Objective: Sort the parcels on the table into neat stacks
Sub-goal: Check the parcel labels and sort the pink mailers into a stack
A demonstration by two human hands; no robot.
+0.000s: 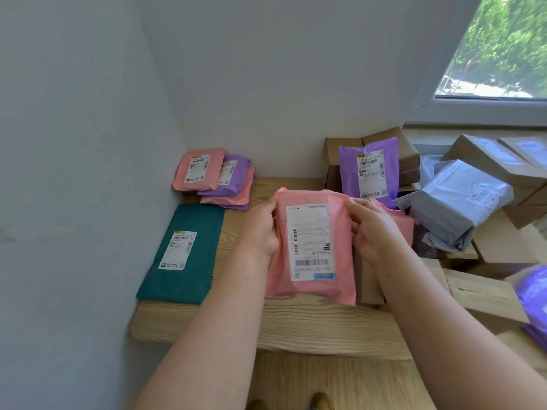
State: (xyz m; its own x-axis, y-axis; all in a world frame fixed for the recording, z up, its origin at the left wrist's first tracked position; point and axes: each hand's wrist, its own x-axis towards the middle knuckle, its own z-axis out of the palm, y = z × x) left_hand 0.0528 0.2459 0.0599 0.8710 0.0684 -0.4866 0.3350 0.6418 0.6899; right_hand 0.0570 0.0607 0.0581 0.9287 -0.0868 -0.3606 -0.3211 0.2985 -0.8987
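I hold a pink parcel (310, 288) with a white label above the middle of the wooden table (296, 324). My left hand (262, 229) grips its upper left edge and my right hand (373, 229) grips its upper right corner. A small stack of pink and purple parcels (216, 179) lies in the far left corner. A dark green parcel (180, 255) lies flat at the left edge. A purple parcel (370, 173) leans upright against brown boxes (408, 155). A grey parcel (455, 205) rests to the right.
White walls close off the left and back of the table. Several cardboard boxes (485, 294) pile up at the right below a window (503, 45). Another purple parcel (535, 300) shows at the right edge. A second pink parcel (405, 223) lies behind my right hand.
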